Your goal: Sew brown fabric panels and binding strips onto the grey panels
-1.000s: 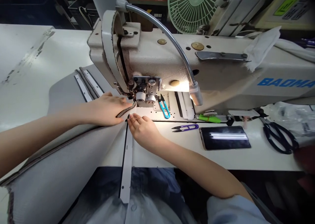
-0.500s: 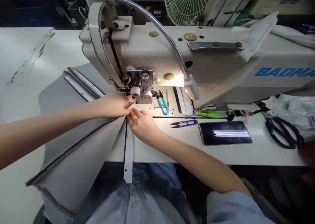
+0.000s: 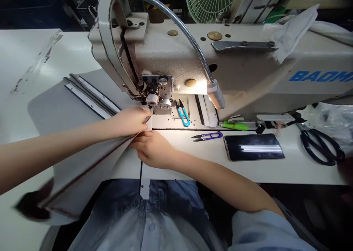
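Under the head of a sewing machine (image 3: pixel 161 92), a grey fabric panel (image 3: pixel 102 157) with a dark reddish-brown edge lies folded and hangs toward my lap. My left hand (image 3: pixel 132 121) is closed on the fabric right beside the needle area, fingertips bent over its edge. Just below it, my right hand (image 3: pixel 154 149) pinches the fabric's edge, its fingertips partly hidden by the cloth. A white strip with a black edge (image 3: pixel 145 186) runs from beneath my right hand over the table's front edge. More such strips (image 3: pixel 86 100) lie attached on the panel's far part.
Blue thread snips (image 3: pixel 183 115) rest on the machine bed. Purple snips (image 3: pixel 208 136), a phone (image 3: pixel 253 148) and black-handled scissors (image 3: pixel 321 144) lie to the right on the white table. A lamp (image 3: pixel 216 93) on a bendable neck lights the bed; a green fan (image 3: pixel 211 2) stands behind.
My right hand has shifted left and down along the fabric edge. The panel has slid left, and its near corner has swung and blurs with motion. My left hand has moved slightly.
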The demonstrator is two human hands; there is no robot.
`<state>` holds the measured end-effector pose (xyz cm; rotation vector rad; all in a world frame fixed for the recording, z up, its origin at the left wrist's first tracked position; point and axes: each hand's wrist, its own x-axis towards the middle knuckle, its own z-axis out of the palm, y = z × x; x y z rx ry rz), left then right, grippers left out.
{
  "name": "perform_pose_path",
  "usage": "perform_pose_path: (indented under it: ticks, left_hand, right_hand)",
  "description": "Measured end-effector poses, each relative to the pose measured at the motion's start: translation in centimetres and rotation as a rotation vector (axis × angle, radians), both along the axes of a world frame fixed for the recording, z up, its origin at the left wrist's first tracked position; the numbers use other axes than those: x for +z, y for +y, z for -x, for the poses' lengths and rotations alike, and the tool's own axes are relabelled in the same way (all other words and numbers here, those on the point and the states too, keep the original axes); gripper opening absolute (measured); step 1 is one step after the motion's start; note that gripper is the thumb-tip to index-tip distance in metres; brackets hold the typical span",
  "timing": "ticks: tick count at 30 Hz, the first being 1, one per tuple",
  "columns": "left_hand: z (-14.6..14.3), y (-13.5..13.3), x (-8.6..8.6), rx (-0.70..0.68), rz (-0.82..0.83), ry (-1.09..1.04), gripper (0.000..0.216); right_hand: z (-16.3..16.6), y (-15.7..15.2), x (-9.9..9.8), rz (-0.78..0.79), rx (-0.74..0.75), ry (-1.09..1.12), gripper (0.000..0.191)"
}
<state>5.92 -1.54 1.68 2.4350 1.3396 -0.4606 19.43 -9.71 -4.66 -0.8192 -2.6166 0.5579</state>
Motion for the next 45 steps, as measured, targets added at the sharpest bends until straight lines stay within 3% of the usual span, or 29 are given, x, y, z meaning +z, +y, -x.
perform_pose_path:
  ticks: [4,13,16,20,23,26,34,38,41,45]
  left_hand:
    - [0.8,-0.7,-0.6,-0.001,-0.044,-0.058,0.009]
    - [0.3,0.3,-2.4,0.187,-0.105,-0.123,0.031]
    - [0.4,-1.1,-1.6,0.081,-0.192,-0.1,0.036]
    - [1.4,-4.8,0.6,-0.112,-0.4,0.041,0.043]
    - [2.1,-6.4,1.3,-0.06,-0.199,0.111,0.05]
    - [2.0,-6.1,0.9,0.033,-0.041,0.09,0.053]
    - [0.7,-3.2,-0.3,0.09,-0.034,0.019,0.048]
    - [0.5,-3.6,0.3,0.069,-0.077,0.108,0.055]
    - [0.6,-4.5,1.1,0.031,-0.029,0.217,0.063]
    - [0.6,-4.1,1.0,0.067,0.028,0.201,0.059]
  right_hand:
    - [-1.5,-0.5,0.0,-0.042,-0.149,-0.099,0.029]
    - [-0.2,0.6,-0.9,-0.239,-0.141,-0.281,0.031]
    - [-0.2,0.4,-1.2,-0.277,-0.149,-0.259,0.031]
    - [-0.2,-1.0,-1.7,-0.385,-0.131,-0.215,0.031]
    - [0.1,-1.8,-1.7,-0.452,-0.119,-0.261,0.031]
    - [0.4,-1.9,-1.7,-0.446,-0.115,-0.298,0.029]
    - [0.4,-1.0,-1.6,-0.383,-0.111,-0.321,0.026]
    - [0.3,-1.3,-1.6,-0.36,-0.144,-0.293,0.029]
    - [0.4,-1.4,-1.8,-0.365,-0.125,-0.287,0.026]
    - [0.5,-1.2,-2.0,-0.361,-0.151,-0.275,0.027]
